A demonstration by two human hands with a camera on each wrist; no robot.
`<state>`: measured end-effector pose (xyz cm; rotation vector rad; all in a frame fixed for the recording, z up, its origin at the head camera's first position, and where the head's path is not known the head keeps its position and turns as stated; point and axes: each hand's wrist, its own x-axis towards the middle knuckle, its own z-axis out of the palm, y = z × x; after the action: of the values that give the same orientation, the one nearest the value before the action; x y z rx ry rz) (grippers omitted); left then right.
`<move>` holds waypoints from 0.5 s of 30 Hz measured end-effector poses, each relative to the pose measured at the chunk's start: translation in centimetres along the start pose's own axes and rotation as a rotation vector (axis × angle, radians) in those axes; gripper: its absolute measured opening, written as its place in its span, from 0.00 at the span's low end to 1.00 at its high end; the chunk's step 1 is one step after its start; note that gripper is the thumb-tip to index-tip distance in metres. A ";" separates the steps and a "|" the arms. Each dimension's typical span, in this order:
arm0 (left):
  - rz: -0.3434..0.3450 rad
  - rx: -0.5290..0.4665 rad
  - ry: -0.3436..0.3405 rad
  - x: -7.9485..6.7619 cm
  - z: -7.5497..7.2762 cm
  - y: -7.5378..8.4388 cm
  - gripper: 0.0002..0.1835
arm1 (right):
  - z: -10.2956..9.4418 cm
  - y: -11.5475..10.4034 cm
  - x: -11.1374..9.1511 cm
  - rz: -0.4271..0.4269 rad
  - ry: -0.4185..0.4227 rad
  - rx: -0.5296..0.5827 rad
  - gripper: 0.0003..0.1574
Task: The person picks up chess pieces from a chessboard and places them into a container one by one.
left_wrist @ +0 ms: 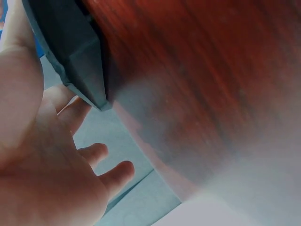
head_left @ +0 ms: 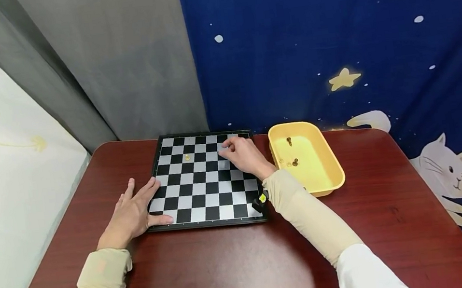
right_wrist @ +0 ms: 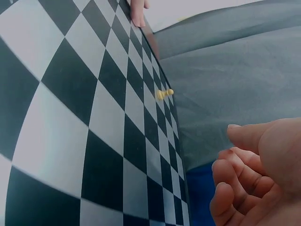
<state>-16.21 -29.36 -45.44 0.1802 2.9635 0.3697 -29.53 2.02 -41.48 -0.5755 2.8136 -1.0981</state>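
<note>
A black-and-white chessboard (head_left: pixel 195 187) lies on the table, with one pale yellow pawn (head_left: pixel 187 157) standing near its far left part. The same pawn (right_wrist: pixel 164 93) shows in the right wrist view. My left hand (head_left: pixel 132 210) rests at the board's near left corner, thumb on top and outstretched fingers along the side. In the left wrist view those fingers (left_wrist: pixel 117 176) are spread beside the board's dark edge (left_wrist: pixel 75 56). Over the board's far right part hovers my right hand (head_left: pixel 244 154). Its fingers (right_wrist: pixel 223 172) are loosely curled, thumb apart, and no piece is visible between them.
To the right of the board stands a yellow plastic tub (head_left: pixel 332 169) holding a few dark and pale chess pieces (head_left: pixel 295 162). A small black device (head_left: pixel 259 203) sits at my right wrist. The reddish-brown table (head_left: pixel 221 267) meets grey and blue curtains (head_left: pixel 290 58) behind.
</note>
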 end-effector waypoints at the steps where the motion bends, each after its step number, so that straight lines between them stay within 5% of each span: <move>1: 0.003 0.002 0.003 0.0 0.0 0.0 0.65 | 0.1 -0.1 0.1 0.002 -0.004 0.001 0.21; 15: 0.003 0.003 0.006 -0.2 -0.1 -0.1 0.64 | 2.8 -0.9 2.0 -0.028 -0.074 0.038 0.21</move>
<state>-16.07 -29.44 -45.38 0.1837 2.9697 0.3666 -30.56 -1.18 -42.81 -0.6408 2.7237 -1.1083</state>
